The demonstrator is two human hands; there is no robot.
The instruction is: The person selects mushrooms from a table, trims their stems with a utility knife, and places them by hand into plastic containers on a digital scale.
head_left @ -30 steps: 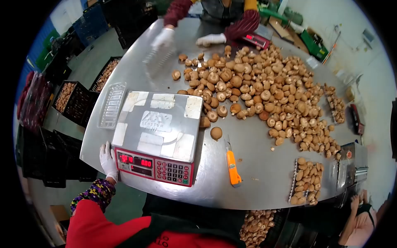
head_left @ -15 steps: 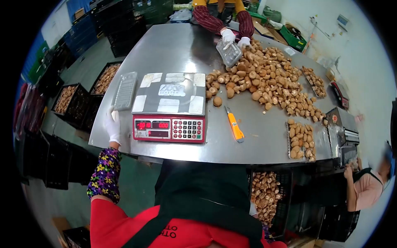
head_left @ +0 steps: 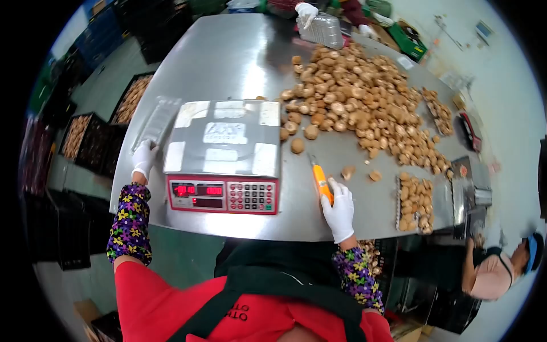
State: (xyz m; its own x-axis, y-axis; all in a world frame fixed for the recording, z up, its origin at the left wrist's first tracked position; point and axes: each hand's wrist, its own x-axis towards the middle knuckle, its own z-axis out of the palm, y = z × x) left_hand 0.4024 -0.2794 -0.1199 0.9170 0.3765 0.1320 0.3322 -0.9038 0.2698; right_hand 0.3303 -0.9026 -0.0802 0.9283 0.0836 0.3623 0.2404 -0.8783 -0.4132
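My left hand (head_left: 145, 159), in a white glove, has its fingers closed on the near end of a clear plastic tray (head_left: 157, 122). That tray lies left of a red-and-silver weighing scale (head_left: 222, 142), whose platform bears nothing. On the other side of the scale, my gloved right hand (head_left: 341, 211) closes around the rear of an orange utility knife (head_left: 320, 179), its blade pointing away from me. Two loose mushrooms (head_left: 347, 172) lie just right of the knife. Beyond them spreads a big heap of brown mushrooms (head_left: 359, 97).
A filled mushroom tray (head_left: 415, 199) sits at the right, near a metal machine (head_left: 470, 182). Across the table, a co-worker's gloved hand (head_left: 306, 11) holds a clear tray (head_left: 321, 31). Another person (head_left: 496, 271) works at far right. Mushroom crates (head_left: 134, 100) stand on the left floor.
My right hand has come into view and onto the knife. Two loose mushrooms now lie beside it. The tray at my left hand is more slanted. The co-worker's tray has moved away from the heap.
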